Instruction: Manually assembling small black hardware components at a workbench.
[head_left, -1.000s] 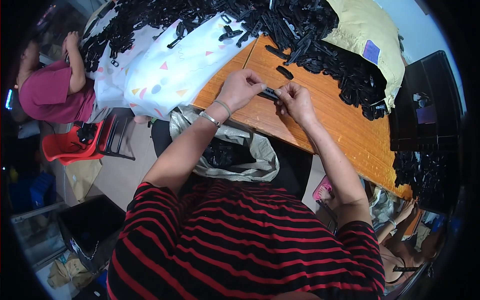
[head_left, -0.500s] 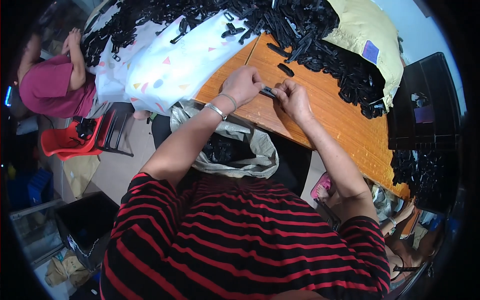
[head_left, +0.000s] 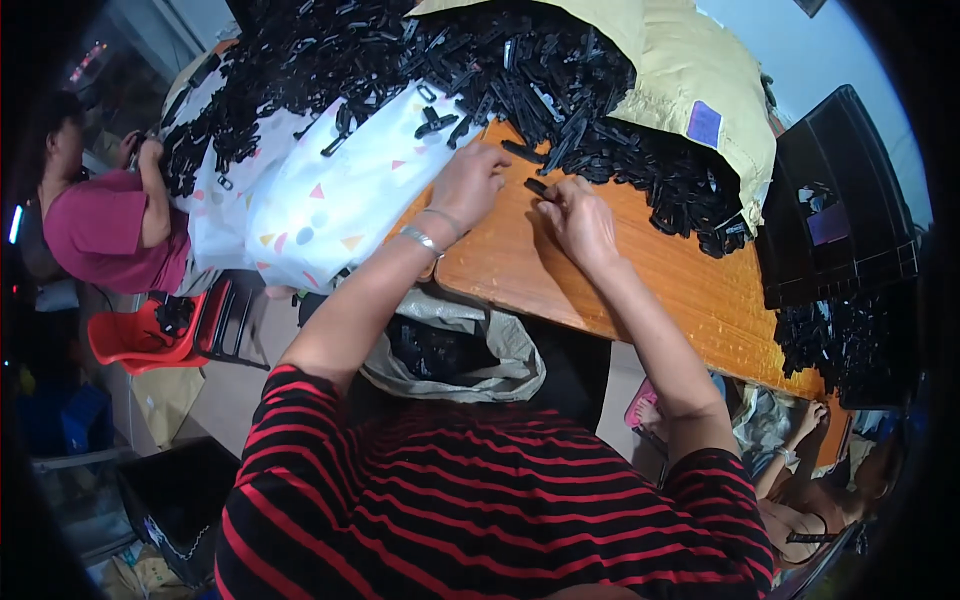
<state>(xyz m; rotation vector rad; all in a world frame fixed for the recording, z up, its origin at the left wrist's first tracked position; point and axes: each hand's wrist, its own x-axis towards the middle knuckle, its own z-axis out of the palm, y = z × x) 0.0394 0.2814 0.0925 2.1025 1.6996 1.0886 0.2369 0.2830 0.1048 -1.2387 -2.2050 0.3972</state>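
Note:
My right hand [head_left: 583, 222] is over the wooden table, thumb and fingers pinched on the near end of a small, dark, elongated plastic piece [head_left: 537, 187]. To its left, my left hand [head_left: 470, 184] hovers with loosely bent fingers, thumb apart from the fingertips, and nothing visible in them. Just beyond those fingertips lies another long black plastic piece [head_left: 522, 151], at the edge of a big heap of black plastic parts [head_left: 520, 85]. The exact kind of these parts is too small to make out.
A yellowish sack [head_left: 690, 70] spills parts at the back right. White patterned sheeting [head_left: 330, 200] covers the left side. Below the table edge hangs an open pale sack [head_left: 520, 365]. Another person [head_left: 115, 225] sits at far left, near a red chair [head_left: 140, 335]; someone else's arm shows lower right.
Both hands were together on one black piece; now they are apart. My left hand has reached farther toward the heap. My right hand has taken hold of the loose piece; the view has shifted.

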